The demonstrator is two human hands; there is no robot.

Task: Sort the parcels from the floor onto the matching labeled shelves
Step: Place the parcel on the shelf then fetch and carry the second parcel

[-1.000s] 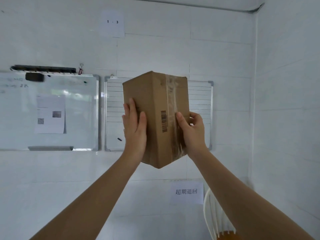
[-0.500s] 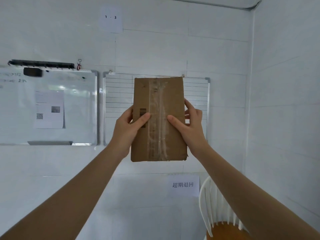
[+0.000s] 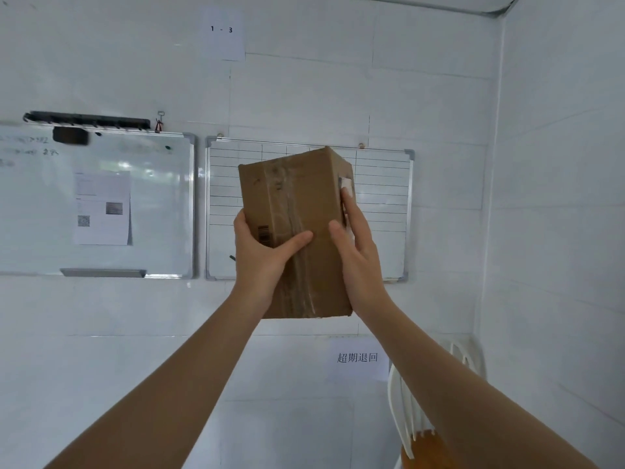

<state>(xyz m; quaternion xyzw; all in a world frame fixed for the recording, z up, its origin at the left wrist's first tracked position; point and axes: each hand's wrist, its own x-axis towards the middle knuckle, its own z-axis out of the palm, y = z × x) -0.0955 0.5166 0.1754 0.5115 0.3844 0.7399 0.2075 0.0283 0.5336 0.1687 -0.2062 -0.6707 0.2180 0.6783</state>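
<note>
Fingers (image 3: 351, 214) of our right hand (image 3: 358, 252) and left hand (image 3: 262, 255) press flat around a taped cardboard box (image 3: 294, 231) held aloft; tape looks slick, so it could slip.

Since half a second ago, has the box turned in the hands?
Yes. The box has turned: against the lined whiteboard, its right side with a white label now shows.

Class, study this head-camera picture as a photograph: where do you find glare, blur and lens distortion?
Head view: glare on the left whiteboard shows as pale patches; its handwriting at the far left is smeared and unreadable. The clear tape on the box shines. The wide lens bows the wall seam at the right. Light is soft and even, with no hard shadows. The left hand and right hand look fairly sharp.
</note>
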